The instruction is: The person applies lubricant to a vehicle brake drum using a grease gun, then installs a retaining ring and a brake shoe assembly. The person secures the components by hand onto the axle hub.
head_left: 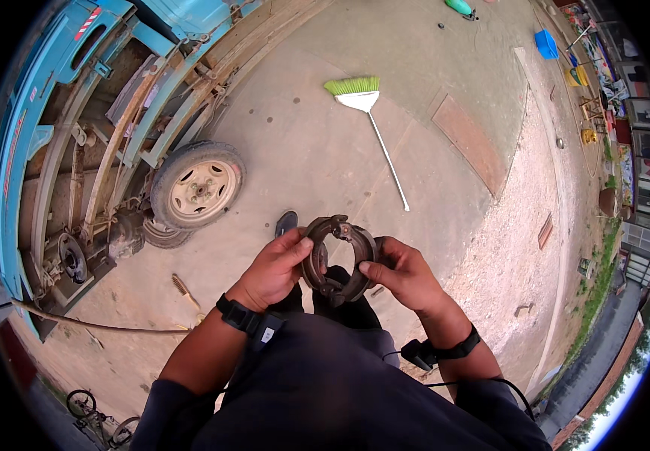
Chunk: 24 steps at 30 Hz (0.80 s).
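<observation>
A pair of rusty, dark brown brake shoes (313, 272) is held up in front of my body, put together into a ring with an opening through the middle. My left hand (274, 269) grips the left curve, thumb on top and fingers underneath. On the opposite curve, my right hand (406, 275) is closed with its thumb pressed against the inner edge. Most fingertips are hidden behind the shoes. To the left, a bare wheel hub (73, 258) shows under the blue truck (20, 150). Lower left lies a wire brush (183, 288) with a wooden handle.
A truck wheel (203, 188) with a tan rim stands beside the frame. Ahead lies a broom (358, 99) with green bristles and a white handle. A brown board (471, 139) lies at the right, by gravel. A long rod (99, 324) extends across the lower left.
</observation>
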Tool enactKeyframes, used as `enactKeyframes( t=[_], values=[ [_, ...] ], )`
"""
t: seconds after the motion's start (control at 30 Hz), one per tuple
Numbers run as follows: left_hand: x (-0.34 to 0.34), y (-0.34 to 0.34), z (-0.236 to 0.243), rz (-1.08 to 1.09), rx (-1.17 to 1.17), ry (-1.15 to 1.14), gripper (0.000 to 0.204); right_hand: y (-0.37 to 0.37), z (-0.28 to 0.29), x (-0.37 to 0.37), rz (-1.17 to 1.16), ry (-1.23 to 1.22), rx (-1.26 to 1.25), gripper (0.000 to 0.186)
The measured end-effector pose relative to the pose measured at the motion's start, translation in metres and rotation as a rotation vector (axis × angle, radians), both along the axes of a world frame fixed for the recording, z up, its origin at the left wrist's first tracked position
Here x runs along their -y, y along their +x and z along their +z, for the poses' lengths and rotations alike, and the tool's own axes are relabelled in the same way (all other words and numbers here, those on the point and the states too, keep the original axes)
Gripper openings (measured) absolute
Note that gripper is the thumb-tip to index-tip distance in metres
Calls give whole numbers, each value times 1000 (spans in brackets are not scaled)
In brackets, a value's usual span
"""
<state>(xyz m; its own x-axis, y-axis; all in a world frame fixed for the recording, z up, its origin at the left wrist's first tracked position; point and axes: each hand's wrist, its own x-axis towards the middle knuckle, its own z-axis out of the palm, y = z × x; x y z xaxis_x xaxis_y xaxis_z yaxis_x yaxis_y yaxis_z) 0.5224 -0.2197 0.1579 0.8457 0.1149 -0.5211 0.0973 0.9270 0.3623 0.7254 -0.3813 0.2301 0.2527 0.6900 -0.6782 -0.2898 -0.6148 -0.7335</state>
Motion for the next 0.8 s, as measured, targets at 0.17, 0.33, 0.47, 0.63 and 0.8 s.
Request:
enactKeyframes(
  t=[0.17, 0.33, 0.47, 0.63, 0.8],
  values=[
    [2, -74, 53, 223, -88, 350, 30, -35, 13, -28, 171, 84, 43, 23],
    [24, -151, 100, 398, -258, 574, 33, -92, 32, -55, 350, 147, -67, 25],
    [37, -190, 119, 519, -338, 688, 40, -128, 60, -72, 457, 145, -69, 23],
    [34, -244, 141, 630, -400, 776, 39, -188, 69, -102, 514, 214, -72, 23],
    [12, -322, 146, 741, -442, 875, 39, -271, 78, -144, 585, 257, -77, 21]
  ],
)
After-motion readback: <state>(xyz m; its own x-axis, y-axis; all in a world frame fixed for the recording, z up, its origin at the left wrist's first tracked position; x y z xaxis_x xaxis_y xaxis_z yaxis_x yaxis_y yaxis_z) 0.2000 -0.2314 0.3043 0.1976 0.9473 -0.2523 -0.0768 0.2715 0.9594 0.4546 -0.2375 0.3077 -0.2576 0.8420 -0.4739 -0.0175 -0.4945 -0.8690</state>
